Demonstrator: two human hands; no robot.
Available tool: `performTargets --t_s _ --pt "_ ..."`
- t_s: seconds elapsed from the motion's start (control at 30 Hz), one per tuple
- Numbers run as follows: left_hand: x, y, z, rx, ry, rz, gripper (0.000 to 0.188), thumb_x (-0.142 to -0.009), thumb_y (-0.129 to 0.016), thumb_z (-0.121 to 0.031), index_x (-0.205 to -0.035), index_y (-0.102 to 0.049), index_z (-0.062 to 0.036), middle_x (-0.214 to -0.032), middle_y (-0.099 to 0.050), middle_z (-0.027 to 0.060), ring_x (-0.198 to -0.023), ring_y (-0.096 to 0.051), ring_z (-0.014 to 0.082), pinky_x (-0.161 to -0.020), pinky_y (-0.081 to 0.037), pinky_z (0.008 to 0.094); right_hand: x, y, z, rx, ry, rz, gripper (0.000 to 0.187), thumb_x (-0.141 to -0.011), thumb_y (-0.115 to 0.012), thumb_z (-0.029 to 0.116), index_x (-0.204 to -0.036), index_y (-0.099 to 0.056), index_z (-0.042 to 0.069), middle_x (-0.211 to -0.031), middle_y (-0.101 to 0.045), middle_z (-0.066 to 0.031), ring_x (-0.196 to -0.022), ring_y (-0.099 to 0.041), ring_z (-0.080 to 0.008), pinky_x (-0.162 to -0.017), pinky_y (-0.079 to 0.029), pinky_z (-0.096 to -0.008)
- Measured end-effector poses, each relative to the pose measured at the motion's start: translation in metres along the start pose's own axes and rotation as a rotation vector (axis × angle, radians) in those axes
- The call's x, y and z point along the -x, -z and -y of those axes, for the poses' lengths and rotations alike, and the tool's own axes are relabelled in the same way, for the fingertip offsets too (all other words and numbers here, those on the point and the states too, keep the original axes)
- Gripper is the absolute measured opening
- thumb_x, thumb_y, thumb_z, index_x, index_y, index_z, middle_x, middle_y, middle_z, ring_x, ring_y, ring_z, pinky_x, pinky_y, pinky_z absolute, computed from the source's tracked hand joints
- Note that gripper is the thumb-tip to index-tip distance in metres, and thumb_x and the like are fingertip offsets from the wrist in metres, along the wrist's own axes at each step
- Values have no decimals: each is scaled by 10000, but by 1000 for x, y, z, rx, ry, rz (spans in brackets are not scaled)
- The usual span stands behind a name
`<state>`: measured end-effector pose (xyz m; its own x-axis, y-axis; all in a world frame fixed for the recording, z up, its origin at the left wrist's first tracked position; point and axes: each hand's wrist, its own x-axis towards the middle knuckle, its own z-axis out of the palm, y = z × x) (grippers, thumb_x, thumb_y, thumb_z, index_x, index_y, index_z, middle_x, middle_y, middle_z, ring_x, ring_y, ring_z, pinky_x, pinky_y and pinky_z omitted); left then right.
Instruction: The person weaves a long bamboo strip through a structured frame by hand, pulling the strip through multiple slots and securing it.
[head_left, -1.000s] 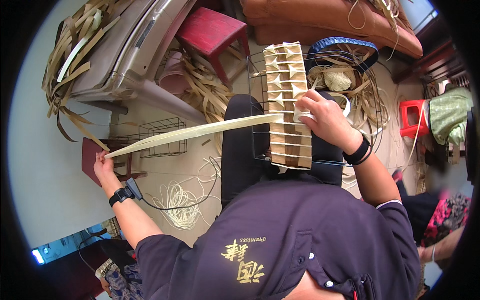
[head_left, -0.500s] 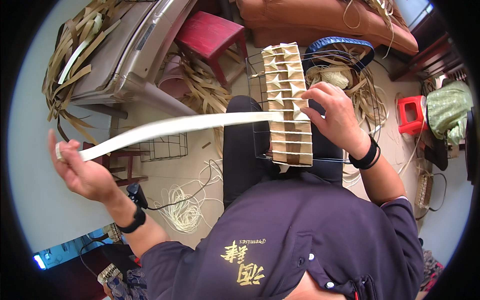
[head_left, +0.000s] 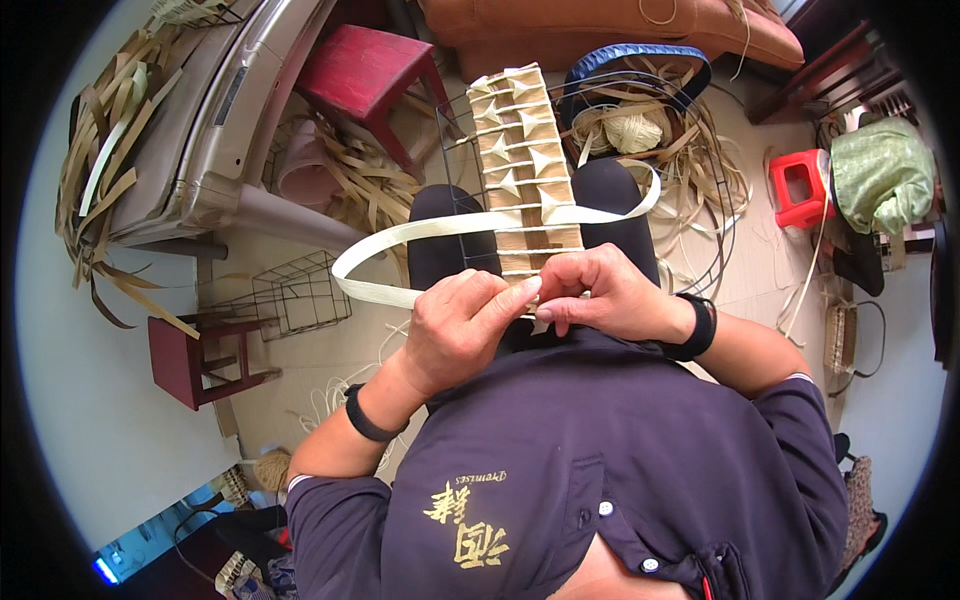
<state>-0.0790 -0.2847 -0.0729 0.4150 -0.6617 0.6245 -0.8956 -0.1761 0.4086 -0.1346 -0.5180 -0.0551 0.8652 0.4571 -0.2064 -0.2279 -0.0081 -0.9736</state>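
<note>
A long tan woven panel [head_left: 514, 150] with white cords across it and folded pale points lies on a black wire frame [head_left: 452, 130] over my lap. A flat cream strip [head_left: 385, 240] crosses the panel, its short free end curling up on the right. From the left it loops back into my left hand [head_left: 455, 325], which is closed round it near the panel's near end. My right hand [head_left: 612, 292] is closed too, thumb and fingers pinched, its fingertips meeting the left ones. What the right fingertips grip is hidden.
A blue-rimmed basket [head_left: 640, 58] with strips and a cord ball [head_left: 634, 132] stands beyond my knees. Red stools [head_left: 365, 75] [head_left: 185, 360], another wire frame [head_left: 300, 290] and heaped tan strips [head_left: 375, 180] are on the left. A red plastic stool [head_left: 797, 185] stands right.
My left hand has come in from the far left to beside my right hand. The stretched strip now hangs in a loop. My right hand has moved down the panel from its folded points.
</note>
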Motion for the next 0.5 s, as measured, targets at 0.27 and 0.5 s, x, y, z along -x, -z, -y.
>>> performTargets --t_s 0.27,0.5 --pt "8 -21 5 235 150 143 212 -819 -787 -16 -1010 -706 -58 -851 -727 112 -751 -731 293 -645 -585 360 4 6 -43 299 213 -149 80 -913 -716 11 -991 -695 12 -773 -704 -69 -653 -688 -134 -599 -547 -273" --pt "1 -3 33 11 162 187 195 -825 -685 -25 -991 -732 -116 -882 -701 56 -762 -699 271 -652 -566 380 10 19 -27 1014 518 -419 268 -751 -813 82 -999 -712 88 -1002 -691 -75 -937 -669 -293 -800 -537 -387"
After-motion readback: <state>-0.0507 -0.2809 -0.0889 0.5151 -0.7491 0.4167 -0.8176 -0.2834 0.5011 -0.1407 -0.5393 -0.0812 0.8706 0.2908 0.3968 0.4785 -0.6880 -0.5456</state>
